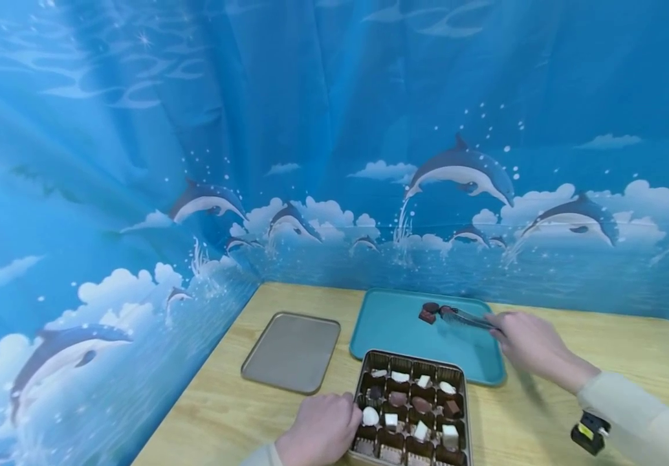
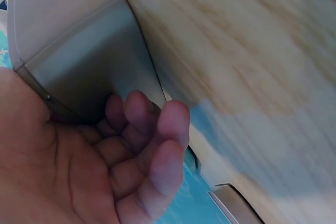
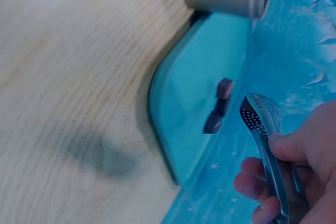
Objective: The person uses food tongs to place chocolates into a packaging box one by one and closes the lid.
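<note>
My right hand (image 1: 535,340) holds metal tongs (image 3: 270,156) with perforated tips. In the head view the tongs reach over a teal tray (image 1: 389,323), their tips right at a dark chocolate (image 1: 447,312). Beside it on the tray lie a round dark chocolate (image 1: 430,307) and a reddish-brown one (image 1: 427,317). My left hand (image 1: 324,427) rests against the left side of a metal tin (image 2: 79,61), fingers loosely curled. The tin's divided brown insert holds several white and brown chocolates, including a white oval one (image 1: 371,416); its near end is cut off.
A grey-beige metal lid (image 1: 294,353) lies flat on the wooden table (image 1: 206,414), left of the teal tray. The tin stands at the tray's near edge. A blue dolphin-print curtain (image 1: 323,129) hangs behind and left of the table.
</note>
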Motion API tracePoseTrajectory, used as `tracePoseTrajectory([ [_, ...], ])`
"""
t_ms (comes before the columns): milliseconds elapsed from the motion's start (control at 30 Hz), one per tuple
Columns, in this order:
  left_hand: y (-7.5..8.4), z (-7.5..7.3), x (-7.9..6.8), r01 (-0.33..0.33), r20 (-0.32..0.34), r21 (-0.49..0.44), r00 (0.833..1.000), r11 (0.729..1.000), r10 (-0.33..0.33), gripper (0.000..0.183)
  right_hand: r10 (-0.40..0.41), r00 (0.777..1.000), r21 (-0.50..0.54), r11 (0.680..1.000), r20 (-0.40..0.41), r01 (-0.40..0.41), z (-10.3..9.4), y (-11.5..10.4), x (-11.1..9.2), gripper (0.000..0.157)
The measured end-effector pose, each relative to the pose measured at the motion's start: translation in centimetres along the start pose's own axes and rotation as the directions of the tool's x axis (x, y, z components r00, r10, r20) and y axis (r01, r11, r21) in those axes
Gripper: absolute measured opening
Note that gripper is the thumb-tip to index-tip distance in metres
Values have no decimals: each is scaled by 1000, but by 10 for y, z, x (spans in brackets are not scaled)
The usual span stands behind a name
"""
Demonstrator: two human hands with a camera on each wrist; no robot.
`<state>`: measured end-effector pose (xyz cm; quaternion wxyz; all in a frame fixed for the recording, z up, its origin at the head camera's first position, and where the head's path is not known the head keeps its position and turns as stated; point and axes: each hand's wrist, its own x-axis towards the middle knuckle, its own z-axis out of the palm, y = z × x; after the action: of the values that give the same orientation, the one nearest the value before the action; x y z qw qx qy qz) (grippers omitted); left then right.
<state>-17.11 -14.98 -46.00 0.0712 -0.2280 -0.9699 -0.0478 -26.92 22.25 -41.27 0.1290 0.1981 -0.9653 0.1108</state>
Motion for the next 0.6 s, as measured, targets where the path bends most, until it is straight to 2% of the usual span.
tracePoseTrajectory([
  [200,0,0,-2,4,-5,3,1000,1000,-4,35,-27,999,13,1000,-26,27,-22,-18,-28,30],
  [333,2,1,-5,-27,-9,66,1000,997,27,35,-38,999,28,999,-32,38,-30,-30,-48,28],
  [400,2,1,-5,-59,-13,133,998,989,61,34,-49,998,17,999,-35,49,-34,-34,-58,28],
  [500,2,0,-4,-73,-33,185,996,980,80,35,-63,998,-3,998,-27,63,-39,-41,-71,28],
  [600,1,-2,-1,-55,-58,167,996,984,66,36,-70,998,-28,997,-3,70,-44,-44,-83,30],
])
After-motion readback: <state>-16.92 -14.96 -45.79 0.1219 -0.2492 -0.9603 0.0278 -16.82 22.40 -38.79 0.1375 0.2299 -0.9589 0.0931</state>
